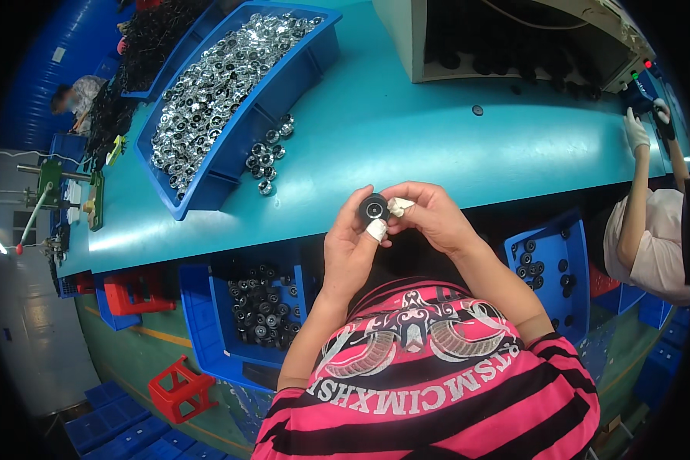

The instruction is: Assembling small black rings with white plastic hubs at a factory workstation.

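Between my two hands, just off the bench's near edge, is a round black part [374, 208] with a ringed centre. My left hand [351, 244] grips it from the left, its thumb wrapped in white tape and pressed on the lower rim. From the right, my right hand [429, 215] closes on its edge with white-wrapped fingertips. Whether a smaller piece sits under those fingertips is hidden. Beyond my hands, several shiny silver-and-black round parts [264, 157] lie loose beside a blue bin [241, 130] heaped with more of the same.
Below the teal bench [345, 130] stand a blue bin of black parts [207, 307] at left and another blue bin [514, 245] at right. A red stool [180, 389] is on the floor. A co-worker's gloved hand [636, 132] is at the far right, beside a grey cabinet [397, 31].
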A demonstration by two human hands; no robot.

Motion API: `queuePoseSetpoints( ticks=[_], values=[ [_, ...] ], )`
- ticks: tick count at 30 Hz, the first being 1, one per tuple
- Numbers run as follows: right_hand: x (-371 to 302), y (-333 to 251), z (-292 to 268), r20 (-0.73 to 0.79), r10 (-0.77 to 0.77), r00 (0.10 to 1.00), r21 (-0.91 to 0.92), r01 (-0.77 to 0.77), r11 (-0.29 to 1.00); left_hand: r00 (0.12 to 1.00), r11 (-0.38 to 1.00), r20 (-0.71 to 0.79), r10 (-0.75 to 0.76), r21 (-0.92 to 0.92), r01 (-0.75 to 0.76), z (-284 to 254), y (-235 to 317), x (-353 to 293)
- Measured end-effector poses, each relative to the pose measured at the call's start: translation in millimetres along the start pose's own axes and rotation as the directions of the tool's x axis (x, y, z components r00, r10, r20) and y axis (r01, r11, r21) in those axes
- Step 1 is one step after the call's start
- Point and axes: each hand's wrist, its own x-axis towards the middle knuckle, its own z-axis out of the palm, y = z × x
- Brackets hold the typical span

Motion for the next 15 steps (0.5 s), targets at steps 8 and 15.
queuePoseSetpoints(
  ticks=[8, 15],
  values=[
    [3, -1, 5, 0.01, -0.027, 1.0, -0.104, 0.027, 0.994, 0.995, 0.968, -0.097, 0.027, 0.249, -0.002, -33, 5, -16],
    [-1, -39, -59, -0.046, -0.324, 0.945, -0.434, 0.273, 0.858, 0.875, 0.068, -0.469, -0.12, 0.875, 0.479, -184, 49, -126]
  ],
)
